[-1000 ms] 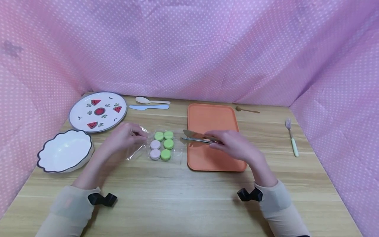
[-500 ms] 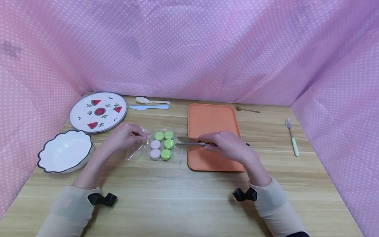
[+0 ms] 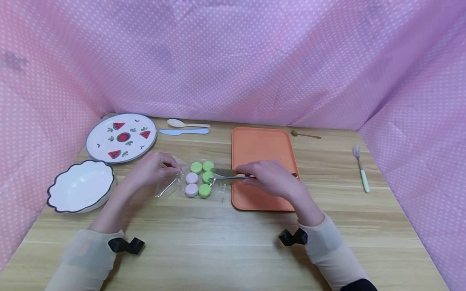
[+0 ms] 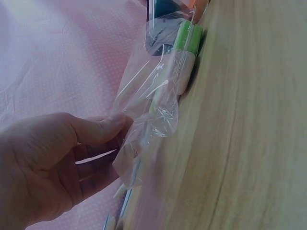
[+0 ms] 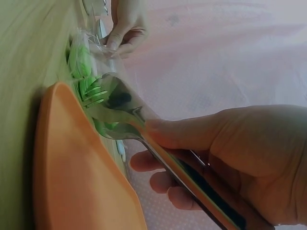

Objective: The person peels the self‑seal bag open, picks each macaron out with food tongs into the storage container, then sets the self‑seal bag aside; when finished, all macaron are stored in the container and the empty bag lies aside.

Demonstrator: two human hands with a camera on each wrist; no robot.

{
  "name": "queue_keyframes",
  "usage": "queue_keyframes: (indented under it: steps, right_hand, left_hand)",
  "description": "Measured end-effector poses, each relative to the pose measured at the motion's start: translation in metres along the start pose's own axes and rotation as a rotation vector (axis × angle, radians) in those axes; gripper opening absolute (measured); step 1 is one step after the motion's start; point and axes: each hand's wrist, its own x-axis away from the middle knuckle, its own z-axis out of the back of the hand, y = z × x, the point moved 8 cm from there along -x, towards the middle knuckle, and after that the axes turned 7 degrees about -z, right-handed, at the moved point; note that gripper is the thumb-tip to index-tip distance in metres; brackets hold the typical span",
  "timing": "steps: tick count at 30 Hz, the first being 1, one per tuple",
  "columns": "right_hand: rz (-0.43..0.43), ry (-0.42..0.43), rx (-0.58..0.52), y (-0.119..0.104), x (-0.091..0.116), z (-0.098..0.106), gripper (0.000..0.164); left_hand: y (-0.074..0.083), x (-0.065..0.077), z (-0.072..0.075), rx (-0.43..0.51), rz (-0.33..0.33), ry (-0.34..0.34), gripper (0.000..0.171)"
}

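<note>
Left of centre, your left hand (image 3: 153,167) pinches a clear plastic bag (image 4: 144,91) of round green and lilac macarons (image 3: 204,190); your right hand (image 3: 271,178) grips shiny metal tongs (image 3: 225,178), best held level and closed gently.

Light wood table (image 3: 233,242) with a grainy top. Watermelon plate (image 3: 105,143) far left, scalloped bowl (image 3: 81,186) nearer, pale spoon (image 3: 188,124) and blue knife (image 3: 183,131) along the far side, clear bag (image 3: 199,179) of macarons (image 3: 191,178) mid-table, orange tray (image 3: 262,145) right of it, fork (image 3: 361,169) far right, plus some tiny brown dipper (image 3: 306,135), I think.
</note>
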Motion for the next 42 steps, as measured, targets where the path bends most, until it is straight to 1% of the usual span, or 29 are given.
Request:
queue_keyframes:
  steps: [3,6,11,18,22,26,33,38,42]
  right_hand:
    - [0.001,0.003,0.017,-0.003,-0.003,-0.001,0.015]
    - [-0.002,-0.001,0.026,-0.005,-0.005,-0.003,0.012]
    - [-0.015,-0.012,0.032,-0.007,-0.008,-0.005,0.012]
    - [-0.027,-0.023,0.047,-0.008,-0.010,-0.006,0.012]
    - [-0.028,-0.024,0.055,-0.008,-0.011,-0.006,0.009]
    - [-0.025,-0.020,0.065,-0.007,-0.012,-0.007,0.010]
    - [-0.014,-0.016,0.059,-0.007,-0.011,-0.007,0.011]
    - [-0.003,-0.012,0.039,-0.006,-0.009,-0.005,0.007]
    - [-0.007,-0.006,0.033,-0.004,-0.008,-0.003,0.010]
  left_hand:
    - [0.002,0.000,0.002,-0.007,-0.018,0.011,0.005]
    - [0.004,0.000,0.002,-0.005,-0.018,0.011,0.004]
    - [0.004,0.000,0.002,0.004,-0.005,0.004,0.004]
    - [0.004,-0.001,0.002,-0.001,-0.011,0.006,0.003]
    - [0.005,-0.001,0.003,0.002,-0.015,0.009,0.003]
    - [0.006,0.000,0.004,0.006,-0.020,0.010,0.003]
    - [0.006,0.001,0.004,0.004,-0.024,0.013,0.003]
    - [0.005,0.001,0.003,0.003,-0.010,0.007,0.004]
    - [0.004,0.000,0.003,0.004,-0.004,0.005,0.004]
